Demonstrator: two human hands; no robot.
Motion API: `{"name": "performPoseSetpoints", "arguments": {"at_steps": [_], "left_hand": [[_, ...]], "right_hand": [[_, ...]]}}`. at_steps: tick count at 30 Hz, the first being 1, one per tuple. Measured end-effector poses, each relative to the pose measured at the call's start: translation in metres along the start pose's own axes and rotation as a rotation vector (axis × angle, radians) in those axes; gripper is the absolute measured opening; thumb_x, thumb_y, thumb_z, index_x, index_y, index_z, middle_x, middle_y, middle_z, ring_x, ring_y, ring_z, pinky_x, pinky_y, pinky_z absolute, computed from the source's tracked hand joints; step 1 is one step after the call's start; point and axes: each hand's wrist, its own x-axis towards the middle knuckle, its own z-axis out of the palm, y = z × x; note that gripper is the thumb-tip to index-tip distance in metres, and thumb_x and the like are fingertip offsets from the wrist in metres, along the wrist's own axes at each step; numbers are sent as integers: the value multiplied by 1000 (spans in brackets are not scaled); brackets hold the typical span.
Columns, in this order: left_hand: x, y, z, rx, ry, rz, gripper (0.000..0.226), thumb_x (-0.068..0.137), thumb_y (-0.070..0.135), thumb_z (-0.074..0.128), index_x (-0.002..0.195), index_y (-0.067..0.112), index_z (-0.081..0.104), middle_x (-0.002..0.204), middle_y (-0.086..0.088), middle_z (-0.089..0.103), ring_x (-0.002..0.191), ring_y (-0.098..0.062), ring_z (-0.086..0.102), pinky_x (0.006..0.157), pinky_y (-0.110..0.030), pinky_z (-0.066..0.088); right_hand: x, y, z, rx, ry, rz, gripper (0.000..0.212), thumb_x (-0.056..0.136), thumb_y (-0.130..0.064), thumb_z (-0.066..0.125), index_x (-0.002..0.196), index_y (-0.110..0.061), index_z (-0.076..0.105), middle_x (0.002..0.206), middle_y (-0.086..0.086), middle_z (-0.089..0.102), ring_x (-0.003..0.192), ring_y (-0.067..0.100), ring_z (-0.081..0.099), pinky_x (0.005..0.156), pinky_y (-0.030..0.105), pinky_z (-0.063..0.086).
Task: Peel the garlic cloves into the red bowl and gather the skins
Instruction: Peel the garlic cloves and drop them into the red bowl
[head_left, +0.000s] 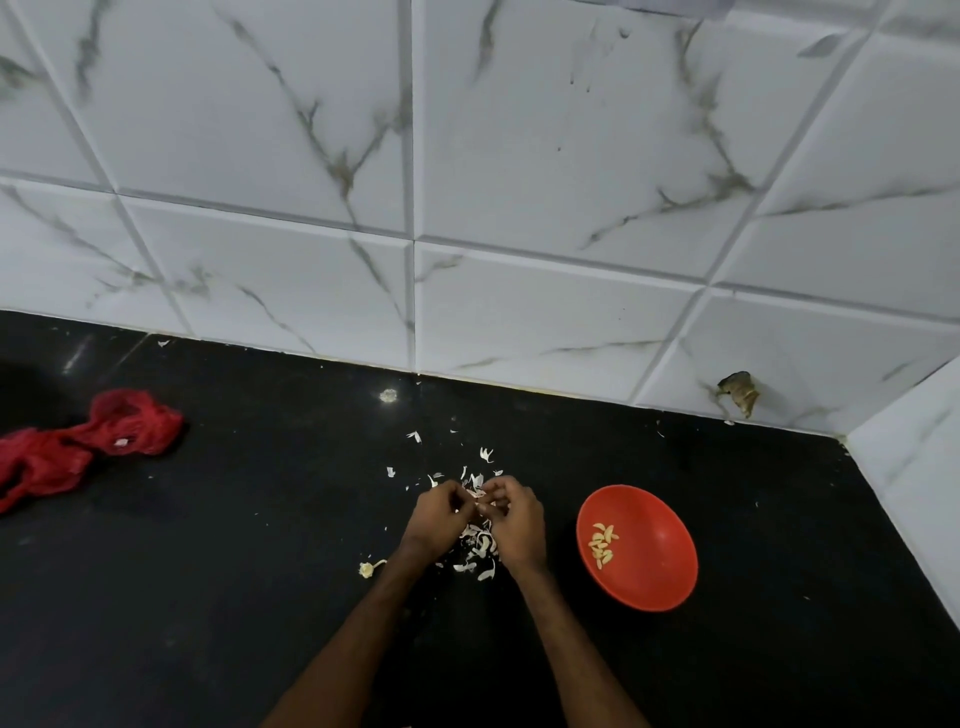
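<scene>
**A:** From the head view, which step is in hand?

**B:** Peeling. The left hand (439, 514) and right hand (515, 522) meet fingertip to fingertip. Both have curled fingers pinching a small pale clove (480, 506), which is too small to show how much skin remains.

**A:** And where are the other things?

**B:** The red bowl (670, 577) sits on the black counter (208, 571) at three o'clock from the hands, near but apart. It holds a few peeled cloves (602, 544). The skins (480, 551) lie under the hands and scatter towards twelve o'clock. A bare garlic stem (369, 568) lies at eight o'clock, and a red mesh bag (88, 447) lies far out at nine.

**A:** What does the next move call for?

**B:** I'd say strip the skin, then carry the clove to three o'clock and drop it in the bowl. Gathering isn't begun, and such light, scattered flakes will need gentle sweeping inward.
</scene>
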Motion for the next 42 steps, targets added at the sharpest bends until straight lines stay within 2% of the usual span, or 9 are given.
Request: {"name": "performPoseSetpoints", "arguments": {"at_steps": [2, 6, 9, 17, 22, 26, 30, 33, 42], "left_hand": [[0, 4, 0, -57, 49, -34, 6, 87, 15, 67, 81, 17, 67, 74, 3, 70, 64, -8, 63, 59, -22, 52], [4, 8, 0, -157, 99, -80, 6, 88, 15, 67, 83, 13, 69, 73, -1, 71, 61, -13, 62, 56, -28, 51], [3, 11, -2, -109, 102, -24, 7, 87, 18, 69, 83, 13, 68, 76, 2, 70, 69, -12, 64, 61, -22, 50], [1, 14, 0, 118, -70, 54, 24, 100, 27, 50, 90, 10, 65, 79, -2, 67, 72, -19, 60, 68, -35, 47], [0, 19, -1, 93, -51, 113, 26, 100, 25, 53, 77, 18, 61, 67, 4, 60, 60, -9, 51, 56, -24, 36], [-1, 21, 1, -66, 21, 111, 28, 87, 32, 53, 68, 14, 64, 59, -4, 60, 53, -3, 44, 53, -26, 36], [-2, 27, -2, -123, 39, 120, 41, 94, 9, 59, 56, 24, 50, 46, 14, 49, 47, -1, 42, 49, -15, 31], [-2, 25, -5, -114, 22, 127, 41, 95, 6, 55, 58, 25, 52, 49, 14, 51, 48, -1, 42, 49, -18, 32], [-4, 31, -9, -138, -23, 156, 26, 86, 24, 50, 62, 17, 58, 55, -1, 52, 52, -6, 42, 50, -25, 34]], "right_hand": [[1, 1, 1, 0, 7, -23, 26, 85, -7, 75, 99, -29, 68, 99, -10, 67, 92, 1, 64, 76, 14, 52], [2, -2, 0, 22, -46, -25, 11, 92, -11, 69, 99, -19, 74, 92, -13, 71, 89, -2, 66, 77, 14, 52], [3, -4, 1, 41, -15, 6, 9, 92, -10, 68, 93, -17, 75, 83, -10, 72, 76, 0, 66, 70, 15, 51], [13, -14, 5, 119, 29, 107, 10, 91, -14, 71, 83, -19, 73, 77, -3, 73, 71, 12, 70, 69, 31, 60], [21, -14, 3, 187, 3, 247, 8, 93, -13, 69, 89, -9, 75, 82, 6, 74, 74, 18, 74, 69, 38, 63], [21, -24, 1, 326, -2, 327, 9, 94, -8, 67, 89, -5, 73, 84, 11, 74, 71, 17, 73, 61, 31, 61], [20, -32, -2, 480, -45, 386, 11, 96, -7, 64, 92, -1, 72, 83, 14, 71, 67, 13, 70, 61, 29, 59], [19, -35, -8, 564, -82, 418, 11, 97, -8, 64, 93, -2, 71, 84, 11, 72, 71, 13, 70, 62, 29, 60], [19, -41, -19, 542, -129, 423, 13, 98, -10, 62, 93, 0, 70, 81, 7, 69, 66, 9, 65, 57, 24, 57]]}}
